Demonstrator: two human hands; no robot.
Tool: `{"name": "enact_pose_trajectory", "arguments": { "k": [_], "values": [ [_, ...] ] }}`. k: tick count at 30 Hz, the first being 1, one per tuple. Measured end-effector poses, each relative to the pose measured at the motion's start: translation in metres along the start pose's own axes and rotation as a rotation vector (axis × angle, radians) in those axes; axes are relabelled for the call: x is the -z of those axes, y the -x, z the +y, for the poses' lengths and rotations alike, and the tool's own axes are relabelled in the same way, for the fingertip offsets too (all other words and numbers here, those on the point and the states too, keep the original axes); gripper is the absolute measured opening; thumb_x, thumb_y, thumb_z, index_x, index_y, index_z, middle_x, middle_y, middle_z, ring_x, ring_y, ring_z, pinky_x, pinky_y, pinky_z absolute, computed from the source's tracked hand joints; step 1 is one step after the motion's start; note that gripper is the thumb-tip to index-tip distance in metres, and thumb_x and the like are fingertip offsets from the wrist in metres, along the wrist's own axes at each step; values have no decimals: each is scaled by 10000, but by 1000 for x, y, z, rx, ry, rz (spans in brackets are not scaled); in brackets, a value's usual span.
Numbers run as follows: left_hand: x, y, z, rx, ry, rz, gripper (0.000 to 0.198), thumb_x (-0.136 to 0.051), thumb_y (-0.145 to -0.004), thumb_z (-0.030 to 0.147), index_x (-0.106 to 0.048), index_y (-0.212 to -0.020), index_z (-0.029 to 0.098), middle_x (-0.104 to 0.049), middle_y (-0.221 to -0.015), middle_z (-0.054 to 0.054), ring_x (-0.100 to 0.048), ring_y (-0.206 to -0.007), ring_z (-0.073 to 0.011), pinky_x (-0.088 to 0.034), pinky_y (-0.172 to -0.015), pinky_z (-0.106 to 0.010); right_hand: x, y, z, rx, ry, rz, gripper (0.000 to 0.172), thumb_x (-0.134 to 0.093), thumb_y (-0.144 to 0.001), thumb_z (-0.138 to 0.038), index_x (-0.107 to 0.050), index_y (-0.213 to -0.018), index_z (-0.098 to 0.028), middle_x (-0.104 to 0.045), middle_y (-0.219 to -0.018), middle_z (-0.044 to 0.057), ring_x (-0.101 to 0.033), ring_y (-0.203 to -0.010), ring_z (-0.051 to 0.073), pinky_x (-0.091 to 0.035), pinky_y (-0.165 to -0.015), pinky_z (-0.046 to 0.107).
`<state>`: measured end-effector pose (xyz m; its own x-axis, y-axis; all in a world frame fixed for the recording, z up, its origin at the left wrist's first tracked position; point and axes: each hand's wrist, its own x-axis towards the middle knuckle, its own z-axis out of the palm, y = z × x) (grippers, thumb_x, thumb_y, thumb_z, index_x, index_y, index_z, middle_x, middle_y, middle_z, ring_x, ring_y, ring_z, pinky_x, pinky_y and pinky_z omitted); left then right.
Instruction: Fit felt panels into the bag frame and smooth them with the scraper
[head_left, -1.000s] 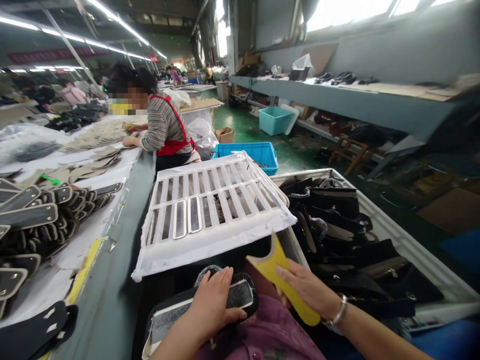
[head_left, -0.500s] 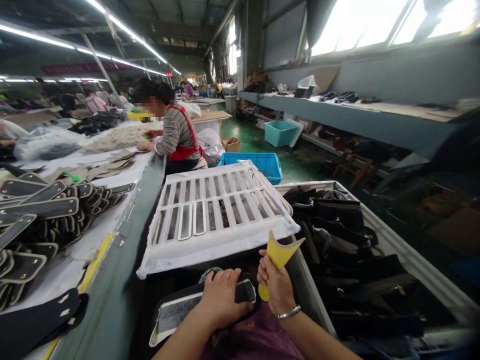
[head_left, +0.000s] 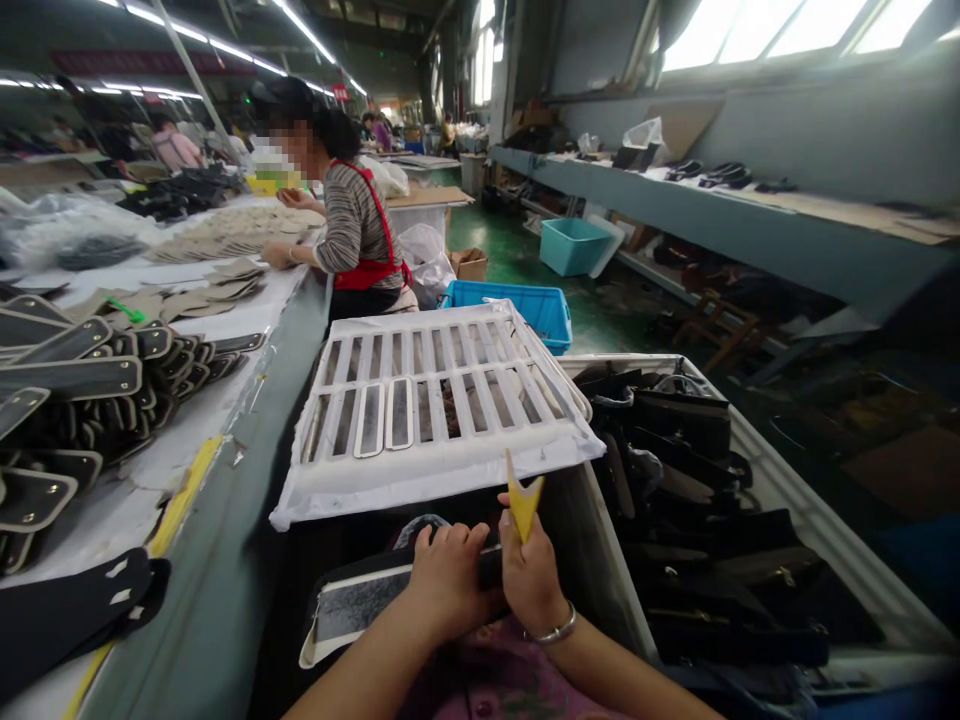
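Observation:
In the head view my left hand (head_left: 450, 580) lies over a dark piece, with its fingers curled round the far side. This black bag-like piece (head_left: 360, 603) rests in front of my body and carries a dark grey rectangular panel with a pale border. My right hand (head_left: 535, 578) is closed round a yellow tool (head_left: 524, 508) with a forked, V-notched top that points upward. The right hand is close beside the left one, at the right end of the dark piece. The tool's lower end is hidden behind the fingers.
A white slatted rack (head_left: 442, 470) with two pale-edged panels lies beyond my hands. Right of it, a white bin (head_left: 840, 515) holds black bags. Stacked black straps (head_left: 67, 375) cover the left table. A co-worker in a red apron (head_left: 379, 265) sits ahead.
My right hand has moved left toward my left hand, and the yellow tool has turned more edge-on. The co-worker's hand has risen. The view has shifted slightly.

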<state>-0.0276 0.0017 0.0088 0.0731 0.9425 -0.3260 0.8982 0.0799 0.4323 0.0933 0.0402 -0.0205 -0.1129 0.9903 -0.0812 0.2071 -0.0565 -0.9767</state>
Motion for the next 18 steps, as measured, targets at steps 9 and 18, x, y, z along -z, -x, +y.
{"name": "enact_pose_trajectory", "arguments": {
  "k": [9,18],
  "values": [
    [1,10,1,-43,-14,14,741,-566,-626,598,-476,-1261,227,-586,-1160,-104,-513,-1090,-338,-312,-995,-561,7,-26,-12,-235,-512,-18,535,-546,-681,-568,-385,-1001,-169,-250,-552,-99,-195,-422,42,-177,-400,192],
    [1,5,1,-19,-30,5,693,-577,-594,628,-508,-1192,285,-612,-1064,-85,-552,-1024,-332,-358,-941,-553,-3,-12,5,-70,-363,-36,490,-561,-760,-545,-492,-1048,-155,-432,-617,-35,-372,-503,76,-315,-471,234]
  ]
}}
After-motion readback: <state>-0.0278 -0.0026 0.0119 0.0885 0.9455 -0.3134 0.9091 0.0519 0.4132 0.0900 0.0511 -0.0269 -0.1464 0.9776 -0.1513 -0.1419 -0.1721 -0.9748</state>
